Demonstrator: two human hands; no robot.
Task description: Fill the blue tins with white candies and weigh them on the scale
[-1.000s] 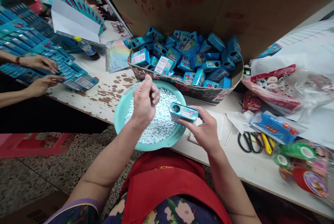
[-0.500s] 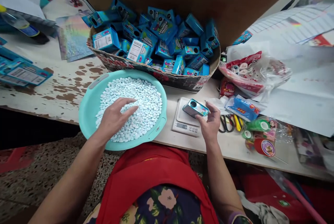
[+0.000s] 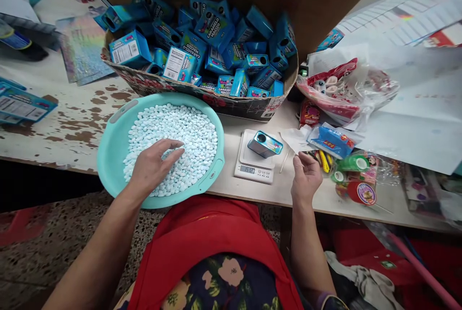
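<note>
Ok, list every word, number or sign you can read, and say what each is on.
"CARAMELO MACIZO": blue boxes in the carton.
Apparently "1512": scale display; any decimal point is unclear.
Too small or blurred: print on the box on the scale, the scale buttons, the white label panels, the blue packet, the round sticker and the papers.

The small blue rectangular carton (image 3: 265, 145) is shining with a glossy, metallic-looking finish. The flat white plastic scale (image 3: 249, 161) is looking smooth. The round turquoise plastic basin (image 3: 114, 158) is showing a smooth, softly shining wall, while the small white pebble-shaped pieces (image 3: 195, 141) are appearing matt. The white-painted table top (image 3: 77, 150) is showing rough, flaked patches; the red cloth apron (image 3: 212, 235) is looking matt, and the crumpled clear plastic bag (image 3: 377, 89) is glinting.
</note>
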